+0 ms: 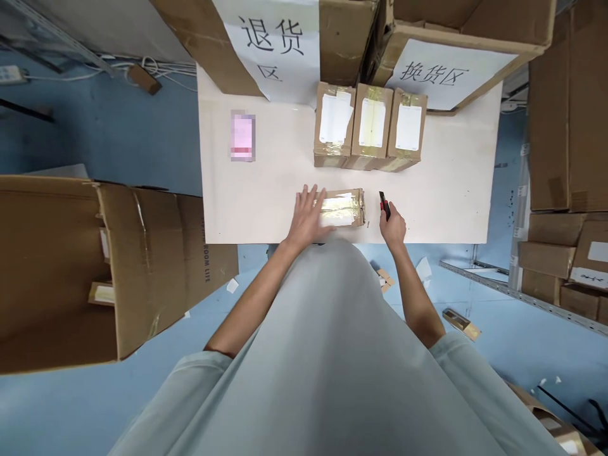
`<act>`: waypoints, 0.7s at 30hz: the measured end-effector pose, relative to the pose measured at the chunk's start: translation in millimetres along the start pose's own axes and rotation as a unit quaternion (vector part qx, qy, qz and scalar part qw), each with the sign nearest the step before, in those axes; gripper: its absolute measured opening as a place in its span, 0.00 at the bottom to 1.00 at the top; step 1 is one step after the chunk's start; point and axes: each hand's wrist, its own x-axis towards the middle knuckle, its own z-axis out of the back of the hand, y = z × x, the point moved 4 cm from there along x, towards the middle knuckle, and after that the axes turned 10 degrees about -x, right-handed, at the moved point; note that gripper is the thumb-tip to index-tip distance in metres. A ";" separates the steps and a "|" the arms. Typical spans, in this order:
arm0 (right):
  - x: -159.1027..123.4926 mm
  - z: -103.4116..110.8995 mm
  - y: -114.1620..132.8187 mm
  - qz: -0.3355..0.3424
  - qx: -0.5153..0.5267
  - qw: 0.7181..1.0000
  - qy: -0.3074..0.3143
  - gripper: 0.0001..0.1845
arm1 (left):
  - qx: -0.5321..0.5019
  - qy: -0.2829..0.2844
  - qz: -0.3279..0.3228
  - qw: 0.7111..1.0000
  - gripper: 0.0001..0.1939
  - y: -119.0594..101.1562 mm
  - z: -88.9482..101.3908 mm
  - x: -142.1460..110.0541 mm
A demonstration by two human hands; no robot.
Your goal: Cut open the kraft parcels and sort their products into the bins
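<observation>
A small taped cardboard box with a white label lies near the front edge of the white table. My left hand rests on its left end, fingers spread. To the right of the box, my right hand is closed around a box cutter, red and black, its tip pointing away from me. The cutter is apart from the box. Behind them stand three taped cardboard boxes with white labels, side by side: a left one, a middle one and a right one.
Two large cartons with handwritten signs, a left carton and a right carton, stand at the table's back. A blurred pink item lies at left. An open carton stands beside the table. Stacked boxes are at right.
</observation>
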 end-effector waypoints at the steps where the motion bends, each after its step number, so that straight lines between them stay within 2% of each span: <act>1: 5.9 -9.6 -4.8 -0.032 -0.003 0.999 0.014 0.35 | 0.011 0.030 -0.020 0.999 0.67 -7.8 -8.3 4.7; 4: 16.3 -29.4 -9.6 -0.090 0.001 0.995 0.047 0.36 | 0.037 0.086 -0.060 0.994 0.76 -27.7 -29.8 22.2; 7: 20.5 -37.3 -9.1 -0.087 0.015 0.995 0.053 0.35 | 0.055 0.111 -0.096 0.988 0.74 -45.1 -44.4 41.3; 9: 21.3 -38.2 -10.2 -0.081 0.025 0.996 0.042 0.34 | 0.063 0.120 -0.105 0.985 0.72 -54.2 -51.0 51.5; 13: 19.8 -33.6 -9.6 -0.057 0.046 0.997 -0.019 0.32 | 0.075 0.122 -0.098 0.985 0.68 -65.9 -54.5 59.1; 15: 17.9 -31.8 -4.9 -0.037 0.084 0.995 -0.038 0.31 | 0.078 0.118 -0.097 0.985 0.67 -70.0 -48.4 56.3; 17: 15.2 -31.3 1.6 -0.026 0.150 0.988 -0.031 0.30 | 0.074 0.110 -0.096 0.987 0.66 -73.6 -34.1 50.2; 21: 5.8 -25.3 16.0 -0.034 0.301 0.953 0.009 0.30 | 0.040 0.063 -0.095 0.993 0.67 -78.4 16.2 30.3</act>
